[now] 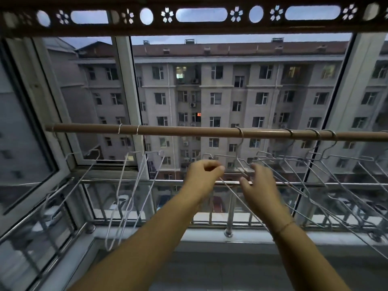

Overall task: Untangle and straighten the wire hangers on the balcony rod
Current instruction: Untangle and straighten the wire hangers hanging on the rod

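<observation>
**— Where's the snarl?**
— The rod point(189, 130) runs above my fingers. The tangled hangers point(270, 159) bunch just right of them, hooks crowded together.

**— And your hands?**
— My left hand point(204, 174) pinches the middle hanger point(231, 189) at its shoulder, steadying it, I reckon. My right hand point(259, 183) sits half-curled against the neighbouring wires. Grasping or not, I can't tell.

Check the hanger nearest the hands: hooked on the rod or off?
Hooked on: its hook loops over the rod, with the hanger hanging below.
</observation>
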The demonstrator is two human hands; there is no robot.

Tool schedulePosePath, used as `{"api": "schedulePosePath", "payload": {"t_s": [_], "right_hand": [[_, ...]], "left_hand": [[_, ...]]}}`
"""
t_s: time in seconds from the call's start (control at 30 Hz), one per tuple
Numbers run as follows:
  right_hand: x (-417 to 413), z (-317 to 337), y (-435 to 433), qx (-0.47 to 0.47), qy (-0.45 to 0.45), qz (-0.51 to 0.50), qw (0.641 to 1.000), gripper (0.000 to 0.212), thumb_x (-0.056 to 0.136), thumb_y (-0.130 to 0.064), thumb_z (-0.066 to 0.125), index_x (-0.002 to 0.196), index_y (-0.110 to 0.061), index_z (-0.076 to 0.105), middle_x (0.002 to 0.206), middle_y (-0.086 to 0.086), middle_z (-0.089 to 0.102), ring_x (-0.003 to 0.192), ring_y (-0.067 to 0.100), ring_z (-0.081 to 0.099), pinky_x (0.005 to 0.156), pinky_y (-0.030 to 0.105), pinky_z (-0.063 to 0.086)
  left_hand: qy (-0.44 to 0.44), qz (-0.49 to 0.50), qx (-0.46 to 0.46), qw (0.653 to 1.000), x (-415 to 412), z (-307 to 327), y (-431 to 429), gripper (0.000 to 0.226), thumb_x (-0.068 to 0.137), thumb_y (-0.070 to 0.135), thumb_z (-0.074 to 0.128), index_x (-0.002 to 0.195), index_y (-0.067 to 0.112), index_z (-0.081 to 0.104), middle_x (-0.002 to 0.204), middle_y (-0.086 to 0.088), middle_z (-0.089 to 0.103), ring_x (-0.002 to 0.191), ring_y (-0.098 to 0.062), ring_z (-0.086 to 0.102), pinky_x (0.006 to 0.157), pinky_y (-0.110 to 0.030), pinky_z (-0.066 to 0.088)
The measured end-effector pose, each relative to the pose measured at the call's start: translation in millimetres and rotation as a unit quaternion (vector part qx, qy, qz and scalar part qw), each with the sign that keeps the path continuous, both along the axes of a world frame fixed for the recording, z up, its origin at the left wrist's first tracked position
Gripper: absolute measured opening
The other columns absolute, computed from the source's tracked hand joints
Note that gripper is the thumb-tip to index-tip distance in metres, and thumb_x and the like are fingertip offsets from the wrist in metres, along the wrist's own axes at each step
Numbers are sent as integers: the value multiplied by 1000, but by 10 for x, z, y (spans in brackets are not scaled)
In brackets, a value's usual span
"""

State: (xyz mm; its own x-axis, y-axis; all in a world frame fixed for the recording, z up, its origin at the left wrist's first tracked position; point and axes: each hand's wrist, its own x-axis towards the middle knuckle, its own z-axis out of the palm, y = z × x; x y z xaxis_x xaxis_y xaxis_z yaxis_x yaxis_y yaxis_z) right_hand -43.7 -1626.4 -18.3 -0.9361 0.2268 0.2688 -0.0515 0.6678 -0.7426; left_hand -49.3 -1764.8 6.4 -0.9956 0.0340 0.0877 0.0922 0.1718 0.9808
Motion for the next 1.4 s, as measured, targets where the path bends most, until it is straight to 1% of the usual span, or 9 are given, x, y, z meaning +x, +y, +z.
{"api": "schedulePosePath", "payload": {"t_s": [0.13, 0.2, 0.3, 0.4, 0.57, 0.8, 0.97, 1.2, 1.4], "right_hand": [[266, 26, -370, 44, 166, -2, 985, 51, 88, -18, 57, 135, -15, 38, 143, 3, 29, 133, 15, 28, 97, 5, 13], [363, -6, -653, 35, 200, 47, 978, 46, 88, -16, 55, 132, -16, 41, 137, 0, 33, 129, 10, 31, 92, -2, 16], [379, -107, -1169, -18, 139, 164, 977, 40, 90, -18, 54, 128, -19, 44, 126, -4, 41, 117, 7, 42, 101, 13, 33], [312, -180, -1680, -110, 24, 237, 965, 31, 90, -26, 54, 121, -20, 49, 113, -3, 52, 102, 10, 53, 89, 22, 46], [174, -268, -2207, -234, -46, 228, 944, 16, 88, -23, 57, 103, -17, 58, 96, 7, 67, 89, 20, 64, 80, 36, 55], [117, -307, -2284, -293, 47, 155, 942, 16, 90, -11, 52, 79, -15, 62, 58, -4, 63, 49, 0, 56, 46, 13, 42], [-79, -97, -2086, -247, 67, 110, 960, 24, 92, -12, 48, 77, -23, 63, 58, 2, 63, 49, 5, 59, 45, 16, 45], [-133, -169, -1745, -238, -65, 196, 949, 24, 95, -22, 45, 85, -10, 64, 65, 2, 63, 48, -1, 56, 44, 11, 42], [-55, -487, -1268, -167, -68, 152, 972, 11, 89, -24, 55, 95, -25, 64, 87, -2, 68, 78, 10, 63, 62, 18, 47]], "left_hand": [[154, 165, 12, 974, 124, 34, -544, 22, 92, 14, 55, 106, 27, 65, 94, 15, 64, 82, 6, 59, 70, -11, 50], [193, 256, 37, 947, 177, 13, -825, 27, 93, 11, 52, 98, 36, 62, 99, 12, 64, 80, 4, 60, 69, -13, 52], [195, 321, 36, 926, 185, -55, -1203, 34, 93, 8, 48, 99, 40, 60, 118, 4, 59, 99, -11, 60, 71, -21, 55], [155, 284, 16, 946, 126, -120, -1471, 33, 95, 9, 47, 120, 25, 59, 125, 3, 60, 104, -3, 55, 68, -7, 44], [44, 155, -69, 984, 58, -168, -1621, 35, 96, 18, 48, 131, 17, 53, 127, -3, 59, 102, -9, 51, 84, -23, 41], [-27, 58, -14, 998, -69, -80, -1650, 30, 90, 14, 56, 120, 17, 60, 107, -8, 68, 98, -28, 64, 87, -46, 54], [2, 10, -39, 999, -230, 65, -1424, 38, 86, 14, 61, 124, 15, 56, 92, 7, 61, 92, -21, 62, 72, -35, 53], [-69, -9, -10, 998, -390, -82, -1316, 38, 87, 5, 60, 125, 8, 56, 80, 2, 58, 57, -5, 58, 43, -17, 48], [-123, -46, -27, 991, -343, -468, -1390, 31, 86, -9, 55, 116, -4, 62, 83, -7, 64, 73, -14, 58, 52, -14, 48]]}}
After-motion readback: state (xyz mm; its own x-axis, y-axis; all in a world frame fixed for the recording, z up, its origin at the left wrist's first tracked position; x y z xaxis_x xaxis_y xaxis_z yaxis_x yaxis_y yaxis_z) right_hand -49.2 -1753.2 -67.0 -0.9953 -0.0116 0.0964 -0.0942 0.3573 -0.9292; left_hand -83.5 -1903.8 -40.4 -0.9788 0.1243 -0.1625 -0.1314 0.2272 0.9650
